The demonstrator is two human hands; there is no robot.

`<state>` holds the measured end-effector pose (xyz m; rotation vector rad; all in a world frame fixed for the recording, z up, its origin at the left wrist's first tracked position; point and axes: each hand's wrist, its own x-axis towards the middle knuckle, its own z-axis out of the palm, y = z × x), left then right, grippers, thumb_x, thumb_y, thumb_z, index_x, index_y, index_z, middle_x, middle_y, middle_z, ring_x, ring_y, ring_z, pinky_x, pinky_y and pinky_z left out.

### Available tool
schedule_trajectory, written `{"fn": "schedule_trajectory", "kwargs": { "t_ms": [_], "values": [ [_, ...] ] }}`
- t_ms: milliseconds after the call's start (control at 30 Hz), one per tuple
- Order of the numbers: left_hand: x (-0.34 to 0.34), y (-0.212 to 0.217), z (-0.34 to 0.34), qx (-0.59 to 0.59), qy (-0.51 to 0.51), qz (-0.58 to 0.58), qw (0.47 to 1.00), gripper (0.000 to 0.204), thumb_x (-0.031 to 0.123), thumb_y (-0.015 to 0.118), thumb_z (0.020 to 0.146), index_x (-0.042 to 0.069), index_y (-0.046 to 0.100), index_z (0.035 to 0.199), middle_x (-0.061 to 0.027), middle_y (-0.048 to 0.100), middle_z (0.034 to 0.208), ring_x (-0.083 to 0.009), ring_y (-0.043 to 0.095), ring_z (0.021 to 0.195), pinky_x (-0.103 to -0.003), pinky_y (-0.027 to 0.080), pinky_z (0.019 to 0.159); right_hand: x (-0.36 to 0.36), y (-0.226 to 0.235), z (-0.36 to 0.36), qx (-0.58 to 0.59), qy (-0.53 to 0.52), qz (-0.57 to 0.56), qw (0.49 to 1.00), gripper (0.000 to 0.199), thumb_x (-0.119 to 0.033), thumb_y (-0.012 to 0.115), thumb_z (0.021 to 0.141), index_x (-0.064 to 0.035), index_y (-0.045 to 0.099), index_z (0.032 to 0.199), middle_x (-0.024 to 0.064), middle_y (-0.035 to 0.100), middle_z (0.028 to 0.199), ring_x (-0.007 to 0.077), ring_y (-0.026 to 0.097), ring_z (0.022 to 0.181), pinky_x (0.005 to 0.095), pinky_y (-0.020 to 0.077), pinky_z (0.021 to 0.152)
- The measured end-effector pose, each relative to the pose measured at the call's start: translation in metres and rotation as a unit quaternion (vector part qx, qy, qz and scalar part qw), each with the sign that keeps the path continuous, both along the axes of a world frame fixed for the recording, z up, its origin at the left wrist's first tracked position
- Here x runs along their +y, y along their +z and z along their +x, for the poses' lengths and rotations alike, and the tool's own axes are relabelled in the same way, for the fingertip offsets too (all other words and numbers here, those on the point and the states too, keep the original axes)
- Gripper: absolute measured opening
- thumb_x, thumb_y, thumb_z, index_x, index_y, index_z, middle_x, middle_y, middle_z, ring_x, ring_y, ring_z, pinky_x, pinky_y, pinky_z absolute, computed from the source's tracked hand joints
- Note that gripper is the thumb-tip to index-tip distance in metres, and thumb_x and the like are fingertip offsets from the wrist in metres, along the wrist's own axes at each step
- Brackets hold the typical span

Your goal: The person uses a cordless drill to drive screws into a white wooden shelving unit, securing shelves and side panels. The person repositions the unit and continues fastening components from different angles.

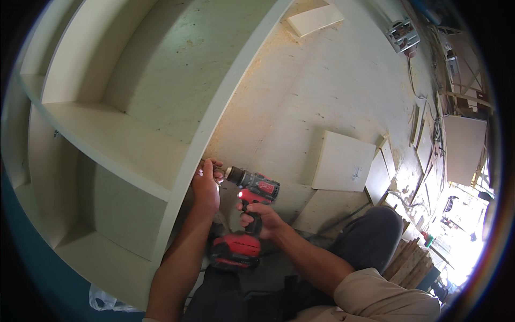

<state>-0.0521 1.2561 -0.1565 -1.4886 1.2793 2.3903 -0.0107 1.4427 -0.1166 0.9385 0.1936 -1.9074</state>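
Observation:
My right hand (259, 219) is wrapped around the grip of a red and black cordless drill (259, 183). A small light glows on the drill, and its chuck points left at the tall side panel (213, 112) of a pale cabinet. At the panel, right in front of the chuck, my left hand (207, 174) has its fingers curled together. Whatever they pinch is too small and hidden to make out. The drill's tip ends at these fingers. The battery (236, 248) hangs at the drill's base, above my leg.
Open cabinet shelves (123, 134) fill the left side. On the pale board to the right stands a white box-like block (343, 161); a loose offcut (315, 20) lies farther up among sawdust. Wood strips (410, 263), a metal tool (402, 36) and cables line the right.

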Motion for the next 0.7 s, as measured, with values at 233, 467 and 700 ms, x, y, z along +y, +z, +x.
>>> {"fn": "schedule_trajectory", "kwargs": {
  "t_ms": [233, 467, 700],
  "values": [
    [-0.004, 0.096, 0.045, -0.064, -0.146, -0.049, 0.986, 0.013, 0.008, 0.049, 0.096, 0.005, 0.061, 0.096, -0.0015, 0.059, 0.075, -0.0093, 0.05, 0.06, -0.023, 0.039, 0.054, -0.007, 0.012, -0.01, 0.041, 0.027, 0.048, 0.998, 0.025, -0.014, 0.066, 0.084, -0.0067, 0.056, 0.106, 0.0012, 0.056, 0.087, 0.0107, 0.049, 0.063, 0.0293, 0.0442, 0.067],
    [-0.063, 0.255, 0.036, 0.242, -0.36, -0.449, 0.781, 0.012, 0.0, 0.059, 0.087, 0.003, 0.061, 0.098, -0.0139, 0.064, 0.08, -0.028, 0.064, 0.067, -0.035, 0.049, 0.059, -0.005, 0.003, -0.008, 0.035, 0.044, 0.05, 0.997, 0.027, -0.015, 0.065, 0.083, -0.0082, 0.053, 0.106, 0.0012, 0.054, 0.09, 0.0108, 0.044, 0.062, 0.0284, 0.0401, 0.063],
    [-0.087, 0.214, 0.04, -0.005, -0.285, -0.487, 0.826, 0.009, -0.004, 0.049, 0.09, -0.001, 0.058, 0.091, -0.0116, 0.058, 0.064, -0.0228, 0.053, 0.05, -0.031, 0.04, 0.05, -0.008, 0.003, -0.011, 0.045, 0.067, 0.056, 0.995, 0.023, -0.018, 0.064, 0.084, -0.0047, 0.054, 0.099, -0.0003, 0.046, 0.077, 0.0101, 0.044, 0.063, 0.0267, 0.0404, 0.067]
  ]
}}
